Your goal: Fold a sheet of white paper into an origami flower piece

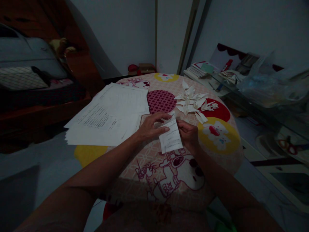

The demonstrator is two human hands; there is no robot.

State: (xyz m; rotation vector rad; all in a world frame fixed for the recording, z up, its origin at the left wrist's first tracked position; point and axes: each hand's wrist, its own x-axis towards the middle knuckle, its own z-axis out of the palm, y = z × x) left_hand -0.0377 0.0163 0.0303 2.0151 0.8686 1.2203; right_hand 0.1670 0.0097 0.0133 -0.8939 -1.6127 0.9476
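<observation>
A narrow piece of printed paper (171, 137), creased and folded at its top, is held up between my two hands over the middle of the round table. My left hand (154, 127) grips its left edge, thumb lying on the front and fingers reaching behind the top. At the right edge, my right hand (188, 133) has its fingers curled in, pinching the sheet. Just beyond, several folded paper pieces (191, 101) with pointed tips lie in a loose cluster. Left of my hands spreads a stack of printed sheets (103, 119).
A patterned cloth (164, 180) with cartoon figures covers the table. To the right, a glass shelf holds a clear plastic bag (267, 85), papers and red-handled scissors (288, 145). At left stands wooden furniture with a light-blue bag (26, 53). Small boxes (146, 67) sit behind the table.
</observation>
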